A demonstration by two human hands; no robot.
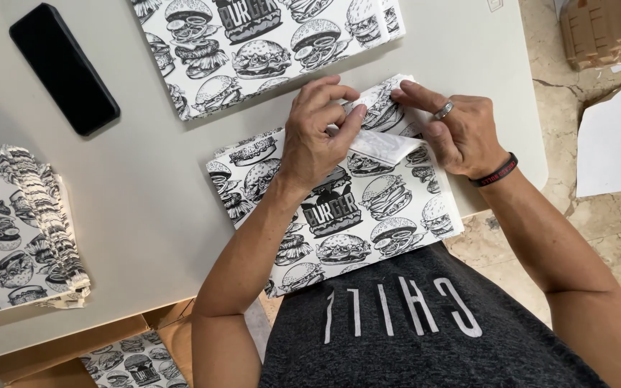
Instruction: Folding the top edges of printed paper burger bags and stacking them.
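Observation:
A flat paper bag [368, 215] printed with black-and-white burger drawings lies on the grey table [145, 179] in front of me. My left hand [318, 133] rests on its upper part, thumb and fingers pinching the white folded flap [382, 146] at the bag's top. My right hand [454, 129], with a ring and a dark wristband, presses fingertips on the bag's top corner beside the flap. Both hands touch the same bag.
A second printed sheet or bag [253, 43] lies at the table's far side. A stack of the same bags [16, 230] sits at the left. A black phone [62, 68] lies far left. A cardboard box [109, 352] with more bags stands below the table edge.

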